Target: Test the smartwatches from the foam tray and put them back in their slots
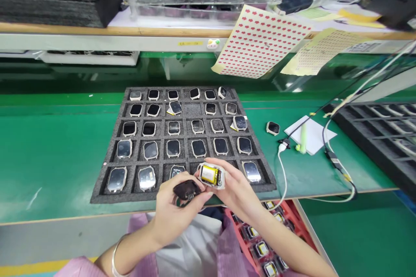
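Between the fingers of my left hand [167,214] is a dark smartwatch back cover [187,190], with small metal contacts along its lower edge. My right hand [238,190] grips an open smartwatch case [212,175], tilted so that the yellow-edged battery inside faces me. The two parts are held close together, and fingertips of both hands meet between them. Under and beyond my hands lies a grey foam tray [97,197] with several smartwatches in its compartments, most with dark screens upward. My hands hide part of the tray's front row.
A lone watch [272,128] lies right of the tray, near white papers [310,135] and a white cable [284,173]. Another foam tray [354,125] stands at far right. Below the table edge is a red tray [238,236] of opened watches. A sticker sheet [261,43] hangs from the shelf.
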Demonstrator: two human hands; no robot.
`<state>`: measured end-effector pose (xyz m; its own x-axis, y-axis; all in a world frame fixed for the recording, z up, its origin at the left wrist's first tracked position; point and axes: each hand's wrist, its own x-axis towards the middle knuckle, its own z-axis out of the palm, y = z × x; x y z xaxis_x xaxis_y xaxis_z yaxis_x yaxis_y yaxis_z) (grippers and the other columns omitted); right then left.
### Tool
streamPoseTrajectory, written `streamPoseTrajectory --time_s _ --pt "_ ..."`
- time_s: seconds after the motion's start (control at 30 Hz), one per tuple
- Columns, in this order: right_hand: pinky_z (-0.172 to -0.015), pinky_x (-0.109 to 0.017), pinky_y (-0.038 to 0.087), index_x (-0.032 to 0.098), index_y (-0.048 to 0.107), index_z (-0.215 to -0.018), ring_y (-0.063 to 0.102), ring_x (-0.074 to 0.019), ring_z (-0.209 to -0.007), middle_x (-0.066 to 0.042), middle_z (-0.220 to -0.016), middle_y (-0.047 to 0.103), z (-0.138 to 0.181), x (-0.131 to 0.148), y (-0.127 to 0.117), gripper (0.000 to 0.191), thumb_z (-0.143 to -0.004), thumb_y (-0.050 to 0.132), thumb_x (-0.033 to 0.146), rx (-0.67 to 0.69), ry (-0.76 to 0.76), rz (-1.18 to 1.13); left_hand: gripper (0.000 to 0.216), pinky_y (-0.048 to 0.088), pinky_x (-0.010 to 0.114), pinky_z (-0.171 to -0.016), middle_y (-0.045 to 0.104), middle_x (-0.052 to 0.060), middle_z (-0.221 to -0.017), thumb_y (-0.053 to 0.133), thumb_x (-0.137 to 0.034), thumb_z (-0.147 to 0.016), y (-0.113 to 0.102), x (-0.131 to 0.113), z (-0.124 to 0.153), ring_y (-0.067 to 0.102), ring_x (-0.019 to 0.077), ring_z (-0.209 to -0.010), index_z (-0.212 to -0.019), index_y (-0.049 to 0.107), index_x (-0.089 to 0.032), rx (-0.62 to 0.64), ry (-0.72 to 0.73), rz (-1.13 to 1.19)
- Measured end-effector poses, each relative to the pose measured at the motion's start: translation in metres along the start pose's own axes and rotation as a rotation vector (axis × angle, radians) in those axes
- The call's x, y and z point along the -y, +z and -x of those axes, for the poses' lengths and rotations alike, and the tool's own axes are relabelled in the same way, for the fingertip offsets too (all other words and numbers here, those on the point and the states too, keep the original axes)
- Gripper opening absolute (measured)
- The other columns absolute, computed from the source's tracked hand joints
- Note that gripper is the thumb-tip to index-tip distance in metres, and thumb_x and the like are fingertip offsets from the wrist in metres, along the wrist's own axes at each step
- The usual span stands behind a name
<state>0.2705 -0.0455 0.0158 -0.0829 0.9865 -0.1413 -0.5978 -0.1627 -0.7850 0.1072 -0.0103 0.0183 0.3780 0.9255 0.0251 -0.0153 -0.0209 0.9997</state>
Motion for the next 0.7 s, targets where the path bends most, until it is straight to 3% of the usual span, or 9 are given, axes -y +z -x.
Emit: streamPoseTrajectory --time_s 0.1,0.27,0.43,0.57,0.7 --pt "-0.086 -0.031 0.051 0.024 0.065 -0.116 0.066 -0.0203 -0.099 -0.009 -0.106 0.070 0.0025 -0.0022 -0.0011 0.037 -0.083 0.070 0.040 0.011 -0.047 0.073 0.016 0.051 0.030 -0.077 0.064 0.003 -0.077 0.078 -0.025 -0.070 -0.0008 0.0005 -0.0016 0.062 0.0208 -0.083 -0.075 0.063 -0.019 0.019 -0.079 0.048" --pt "-0.089 -0.035 0.050 0.026 0.064 -0.119 0.063 -0.0232 -0.105 -0.009 -0.111 0.068 0.0044 -0.0050 -0.0059 0.039 -0.084 0.068 0.044 0.067 -0.093 0.185 0.021 0.051 0.025 -0.070 0.062 0.001 -0.074 0.079 -0.023 -0.068 -0.0012 0.0049 -0.0013 0.063 0.0176 -0.078 -0.080 0.063 -0.018 0.026 0.045 0.094" --pt "-0.097 -0.038 0.045 0.028 0.060 -0.124 0.059 -0.0226 -0.110 -0.009 -0.120 0.063 0.0039 -0.0062 -0.0068 0.039 -0.087 0.065 0.040 0.143 -0.175 0.261 0.024 0.048 0.021 -0.060 0.062 0.000 -0.074 0.082 -0.025 -0.064 -0.0015 0.0026 -0.0008 0.061 0.0149 -0.070 -0.078 0.063 -0.018 -0.011 0.064 0.086" --pt "-0.095 -0.037 0.046 0.027 0.063 -0.121 0.055 -0.0224 -0.113 -0.010 -0.120 0.059 0.0034 -0.0057 -0.0026 0.036 -0.087 0.066 0.037 0.150 -0.303 0.326 0.026 0.043 0.018 -0.055 0.059 -0.002 -0.070 0.084 -0.025 -0.062 -0.0012 0.0024 -0.0013 0.053 0.0108 -0.062 -0.075 0.062 -0.017 -0.031 -0.017 0.102" --pt "-0.091 -0.036 0.048 0.026 0.065 -0.119 0.055 -0.0220 -0.111 -0.011 -0.117 0.057 0.0032 -0.0063 -0.0005 0.035 -0.085 0.069 0.033 0.182 -0.397 0.350 0.033 0.035 0.015 -0.049 0.053 -0.005 -0.066 0.086 -0.022 -0.058 -0.0020 0.0034 -0.0014 0.042 0.0063 -0.054 -0.076 0.059 -0.016 0.036 -0.128 0.244"
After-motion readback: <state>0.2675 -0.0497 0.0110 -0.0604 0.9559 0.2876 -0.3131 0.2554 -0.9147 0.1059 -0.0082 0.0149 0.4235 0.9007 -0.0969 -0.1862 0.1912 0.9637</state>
